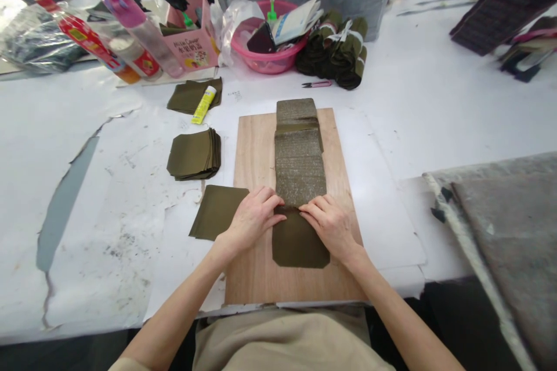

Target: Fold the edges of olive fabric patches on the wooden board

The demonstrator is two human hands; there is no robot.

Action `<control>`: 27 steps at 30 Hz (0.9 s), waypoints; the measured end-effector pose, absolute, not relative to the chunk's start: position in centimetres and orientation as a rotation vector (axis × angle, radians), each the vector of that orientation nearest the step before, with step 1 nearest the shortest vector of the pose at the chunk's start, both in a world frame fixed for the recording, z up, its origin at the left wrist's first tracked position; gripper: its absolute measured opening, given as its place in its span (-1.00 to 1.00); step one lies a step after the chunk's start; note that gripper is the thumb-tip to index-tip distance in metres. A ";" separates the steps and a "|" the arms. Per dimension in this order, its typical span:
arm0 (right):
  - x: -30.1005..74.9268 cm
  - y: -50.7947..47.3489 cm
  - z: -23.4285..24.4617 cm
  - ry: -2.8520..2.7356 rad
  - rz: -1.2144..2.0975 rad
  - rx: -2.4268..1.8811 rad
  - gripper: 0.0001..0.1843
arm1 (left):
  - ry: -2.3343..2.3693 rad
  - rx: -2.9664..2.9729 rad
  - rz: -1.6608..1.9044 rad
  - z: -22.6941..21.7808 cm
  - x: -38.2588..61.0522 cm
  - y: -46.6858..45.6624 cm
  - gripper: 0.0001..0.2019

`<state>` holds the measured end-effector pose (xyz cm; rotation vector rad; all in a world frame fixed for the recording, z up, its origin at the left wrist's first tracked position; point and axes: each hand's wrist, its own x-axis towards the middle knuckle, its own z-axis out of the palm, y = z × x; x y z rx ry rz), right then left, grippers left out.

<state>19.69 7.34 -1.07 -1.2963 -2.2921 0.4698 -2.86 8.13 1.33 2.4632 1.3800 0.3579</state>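
A wooden board [255,151] lies in front of me on the white table. Down its middle runs a row of overlapping olive fabric pieces [299,156] with a greyish speckled coating. The nearest olive piece [300,243] lies plain side up. My left hand [252,217] and my right hand [331,223] both rest on its top edge, fingers bent and pressing it down where it meets the coated row. Another loose olive piece [215,211] lies just left of my left hand, half off the board.
A stack of olive pieces [194,155] and a yellow glue tube [203,104] on more fabric lie to the left. Behind are bottles [143,35], a pink box [194,40], a pink bowl [265,61], rolled fabric bundles [337,49], small snips [315,84]. Grey felt [500,226] lies right.
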 end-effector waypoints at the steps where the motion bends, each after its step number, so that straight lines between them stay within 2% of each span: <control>1: 19.7 7.3 -1.1 -2.286 0.475 -1.299 -0.84 | 1.370 2.433 0.413 1.1 -2.8 8.0 -0.83; 4: 19.8 7.2 -1.3 -2.267 0.496 -1.308 -0.82 | 1.369 2.355 0.548 0.5 -2.7 7.5 -0.90; 10: 19.9 7.0 -1.3 -2.251 0.488 -1.291 -0.78 | 1.409 2.343 0.639 -0.2 -2.4 6.8 -0.85; 19: 20.2 6.8 -1.7 -2.288 0.455 -1.267 -0.66 | 1.257 2.599 0.535 -0.7 -3.1 6.4 -0.80; 27: 20.1 7.0 -1.7 -2.239 0.500 -1.286 -0.67 | 1.259 2.631 0.500 -0.6 -3.0 6.4 -0.79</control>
